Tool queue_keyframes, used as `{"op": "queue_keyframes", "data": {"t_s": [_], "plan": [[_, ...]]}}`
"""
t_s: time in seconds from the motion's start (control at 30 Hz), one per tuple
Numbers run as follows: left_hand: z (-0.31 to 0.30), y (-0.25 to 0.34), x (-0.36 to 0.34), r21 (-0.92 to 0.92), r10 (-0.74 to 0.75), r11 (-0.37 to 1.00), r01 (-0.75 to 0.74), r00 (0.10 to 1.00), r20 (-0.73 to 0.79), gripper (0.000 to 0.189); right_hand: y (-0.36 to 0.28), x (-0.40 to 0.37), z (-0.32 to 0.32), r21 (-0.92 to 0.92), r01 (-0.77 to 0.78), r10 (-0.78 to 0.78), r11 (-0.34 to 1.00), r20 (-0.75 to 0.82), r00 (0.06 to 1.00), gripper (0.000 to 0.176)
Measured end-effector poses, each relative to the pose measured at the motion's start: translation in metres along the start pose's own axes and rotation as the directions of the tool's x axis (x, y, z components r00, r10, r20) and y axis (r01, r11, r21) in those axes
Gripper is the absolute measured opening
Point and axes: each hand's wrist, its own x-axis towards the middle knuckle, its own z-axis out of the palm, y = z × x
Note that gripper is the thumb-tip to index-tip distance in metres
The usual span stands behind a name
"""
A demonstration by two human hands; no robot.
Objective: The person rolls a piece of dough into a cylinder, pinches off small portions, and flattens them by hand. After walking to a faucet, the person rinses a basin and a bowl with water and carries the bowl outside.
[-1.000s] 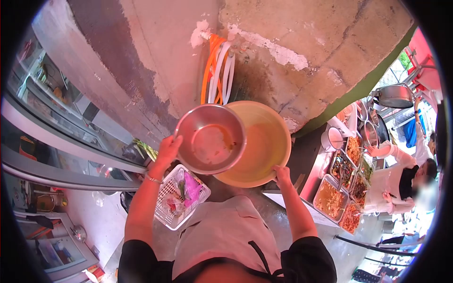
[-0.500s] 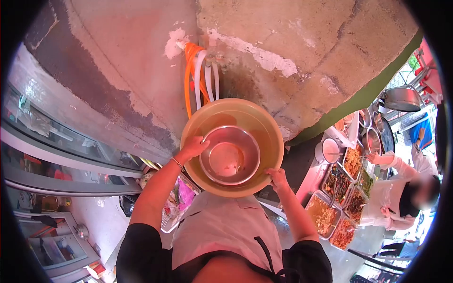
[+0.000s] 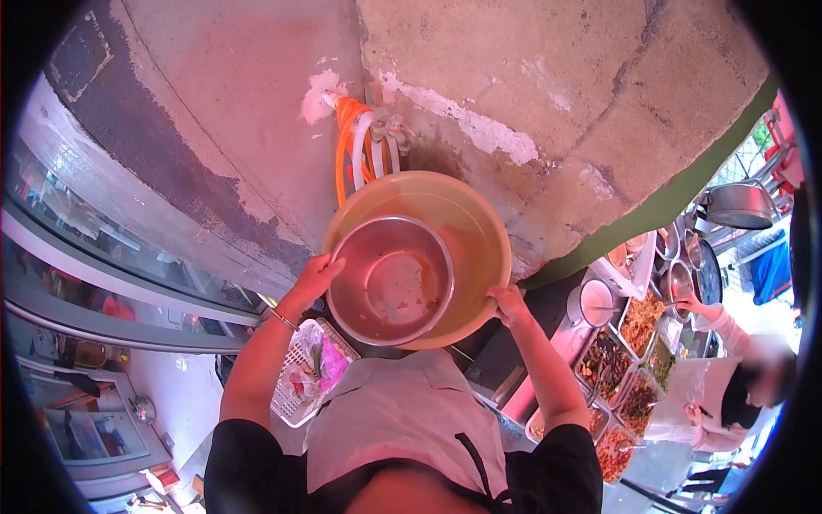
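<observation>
My left hand [image 3: 318, 278] is closed on the left rim of a metal bowl [image 3: 396, 287]. Bits of food or residue cling to the wet bottom of this bowl. Behind and partly under it is a larger tan plastic basin [image 3: 481, 248], whose inner wall looks wet. At the basin's right rim, my right hand [image 3: 509, 303] is closed with the thumb over the edge. The bowl covers the left and lower parts of the basin, so what lies beneath it is hidden.
Orange and white hoses [image 3: 353, 141] hang from the wall tap above. A white plastic basket [image 3: 300, 377] holding bags stands at lower left. Food trays [image 3: 638, 325] line the right, where another person [image 3: 719, 385] works. Glass sliding doors [image 3: 111, 283] are at left.
My left hand has raised the metal bowl toward me and to the left, out over the basin's left edge. My right hand stays on the basin rim. The co-worker's arm has shifted.
</observation>
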Motion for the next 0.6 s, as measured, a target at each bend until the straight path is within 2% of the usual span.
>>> {"op": "queue_keyframes", "data": {"t_s": [0.1, 0.13, 0.2, 0.23, 0.33, 0.43, 0.53, 0.6], "plan": [[0.014, 0.023, -0.015, -0.217, 0.043, 0.972, -0.086, 0.980, -0.196, 0.039, -0.028, 0.026, 0.005, -0.077, 0.023, -0.019, 0.997, 0.052, 0.998, 0.031], [0.011, 0.017, -0.018, -0.144, 0.072, 0.984, -0.107, 0.970, -0.232, 0.038, -0.049, 0.022, 0.011, -0.125, 0.020, -0.007, 0.992, 0.100, 0.995, 0.036], [0.005, -0.001, -0.024, 0.004, 0.134, 0.990, -0.139, 0.946, -0.295, 0.034, -0.076, 0.019, 0.032, -0.120, 0.288, -0.276, 0.950, 0.107, 0.955, 0.041], [0.007, 0.001, -0.031, -0.010, 0.117, 0.992, -0.127, 0.936, -0.331, 0.034, -0.086, 0.022, 0.043, -0.116, 0.416, -0.404, 0.902, 0.112, 0.908, 0.044], [0.009, 0.014, -0.055, -0.079, 0.084, 0.988, -0.130, 0.900, -0.427, 0.031, -0.102, 0.044, 0.063, -0.084, 0.424, -0.411, 0.902, 0.135, 0.901, 0.053], [0.019, 0.040, -0.077, -0.173, 0.070, 0.969, -0.177, 0.867, -0.493, 0.028, -0.126, 0.073, 0.081, -0.322, 0.418, -0.381, 0.850, 0.173, 0.908, 0.053], [0.024, 0.068, -0.092, -0.181, 0.075, 0.962, -0.203, 0.838, -0.541, 0.025, -0.152, 0.110, 0.096, -0.374, 0.466, -0.384, 0.802, 0.274, 0.882, 0.054], [0.027, 0.077, -0.098, -0.191, 0.099, 0.950, -0.249, 0.817, -0.568, 0.024, -0.170, 0.129, 0.113, -0.480, 0.476, -0.447, 0.737, 0.182, 0.876, 0.052]]}}
